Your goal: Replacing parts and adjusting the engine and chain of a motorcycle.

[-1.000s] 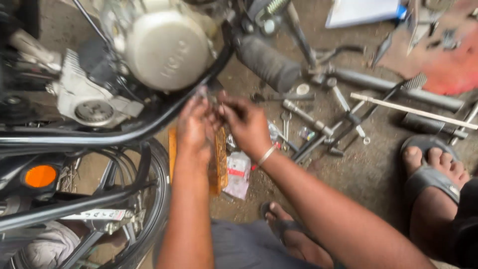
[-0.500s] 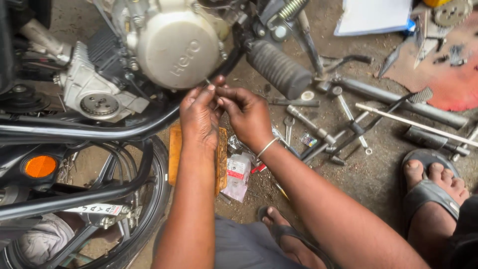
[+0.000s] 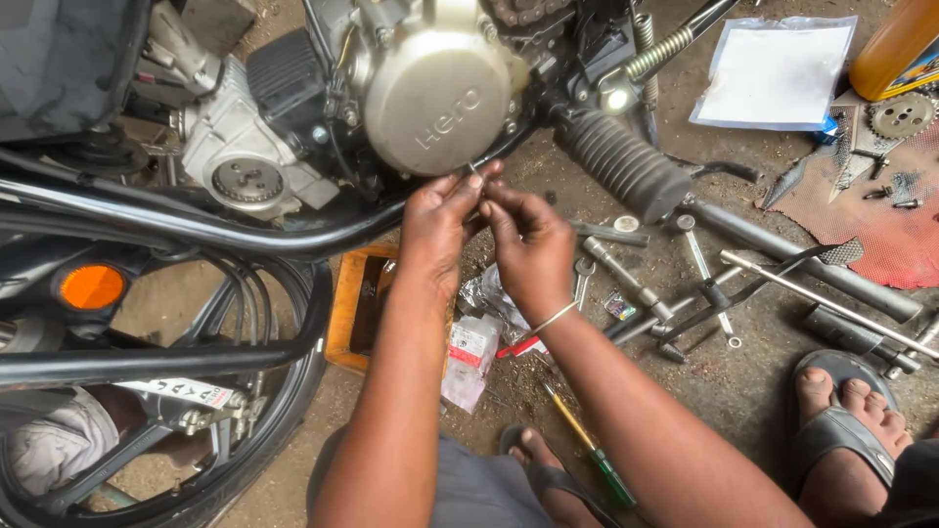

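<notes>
Between both sets of fingertips, just below the round silver engine cover (image 3: 437,98): a thin metal pin (image 3: 473,172), small and partly hidden. Left hand (image 3: 437,227) with its grip pinched on the pin from the left, thumb and forefinger tips closed; right hand (image 3: 528,244) with its grip pinched on the same pin from the right, a thin metal bangle (image 3: 554,318) at the wrist. Both hands touching at the fingertips, raised above the ground and close under the black frame tube (image 3: 245,230) of the motorcycle. Right of the hands, a ribbed black rubber footrest (image 3: 623,164) sticking out from the engine. Below the hands, on the dirt floor (image 3: 743,391), a small orange wooden tray (image 3: 350,308), crumpled clear plastic wrappers (image 3: 489,298), and a white and red packet (image 3: 469,357). Further right, a scatter of socket wrenches (image 3: 626,279) and long steel rods (image 3: 822,293); nearer the knees, a screwdriver with a green handle (image 3: 592,455). Far right, a red mat (image 3: 871,210) with a sprocket (image 3: 902,114) on it, a white sheet in plastic (image 3: 773,70), and a foot in a grey sandal (image 3: 841,420). Left, the front wheel (image 3: 196,430) and an orange reflector (image 3: 91,286).
</notes>
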